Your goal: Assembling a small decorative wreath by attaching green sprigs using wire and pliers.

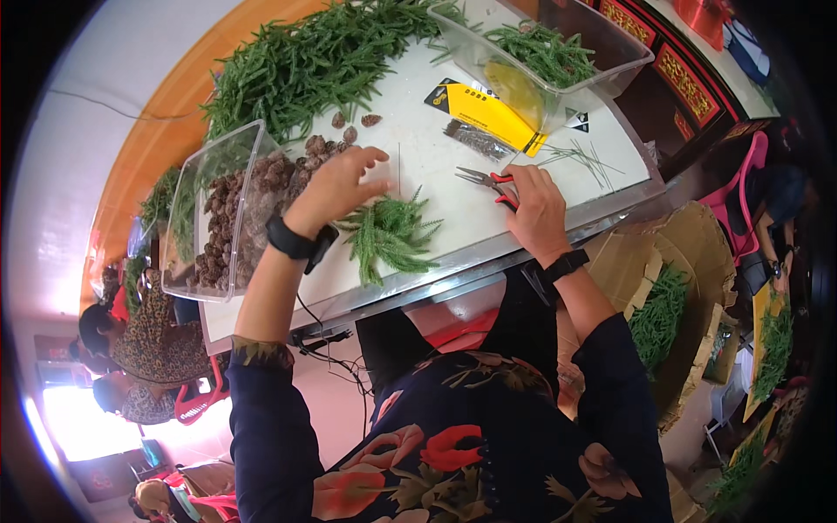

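My left hand [342, 185] is over the white table beside a heap of brown pine cones [272, 179], thumb and fingers apart with nothing between them. A thin wire [399, 167] lies just past its fingertips. Below that hand rests a small bunch of green artificial sprigs [394, 234]. My right hand [536, 209] is closed on long-nose pliers [497, 179] with red and black handles, their jaws pointing left. Several thin green wires [584, 164] are scattered beyond this hand. A bundle of dark wires [476, 139] sits by a yellow and black card [488, 113].
A clear plastic bin [234, 279] of pine cones stands at the left. Green sprigs [305, 70] pile up at the back; more fill a clear bin [623, 70] at the far right. Cardboard [689, 235] is right of the table [349, 301]; cables [327, 340] hang below. Other people sit nearby.
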`<state>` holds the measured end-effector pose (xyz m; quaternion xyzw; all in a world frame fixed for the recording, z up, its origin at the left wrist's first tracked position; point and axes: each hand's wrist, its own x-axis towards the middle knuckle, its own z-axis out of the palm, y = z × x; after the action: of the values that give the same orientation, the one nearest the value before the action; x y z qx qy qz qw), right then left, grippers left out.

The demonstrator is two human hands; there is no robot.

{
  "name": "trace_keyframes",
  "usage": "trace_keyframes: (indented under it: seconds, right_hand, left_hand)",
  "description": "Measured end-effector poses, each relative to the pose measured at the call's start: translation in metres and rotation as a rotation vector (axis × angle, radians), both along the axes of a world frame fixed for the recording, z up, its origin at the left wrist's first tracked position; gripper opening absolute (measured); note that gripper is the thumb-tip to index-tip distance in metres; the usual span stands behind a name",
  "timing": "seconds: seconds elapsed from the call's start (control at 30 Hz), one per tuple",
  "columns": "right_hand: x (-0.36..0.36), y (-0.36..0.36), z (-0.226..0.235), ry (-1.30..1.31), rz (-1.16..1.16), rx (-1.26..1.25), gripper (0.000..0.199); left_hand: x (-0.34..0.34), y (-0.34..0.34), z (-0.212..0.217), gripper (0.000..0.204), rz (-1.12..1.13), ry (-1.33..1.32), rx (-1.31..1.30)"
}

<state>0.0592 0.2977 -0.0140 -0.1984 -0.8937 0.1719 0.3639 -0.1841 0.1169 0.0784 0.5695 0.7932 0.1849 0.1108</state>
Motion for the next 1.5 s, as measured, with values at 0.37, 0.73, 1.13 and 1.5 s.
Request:
trace_keyframes:
  seconds: [0.37, 0.73, 1.13, 1.5]
  right_hand:
    - [0.001, -0.001, 0.006, -0.018, 0.000, -0.041, 0.038]
    - [-0.001, 0.000, 0.007, -0.024, -0.031, -0.071, 0.034]
    - [-0.001, -0.001, 0.002, 0.008, -0.013, -0.035, 0.033]
    - [0.001, 0.000, 0.001, 0.000, -0.001, 0.001, 0.034]
  left_hand:
    - [-0.153, 0.133, -0.018, 0.050, 0.224, 0.384, 0.123]
    - [-0.163, 0.169, -0.022, 0.030, 0.357, 0.562, -0.034]
    - [-0.102, 0.103, 0.067, 0.018, 0.254, -0.866, 0.607]
    - [-0.030, 0.047, 0.069, 0.020, 0.102, -1.412, 0.632]
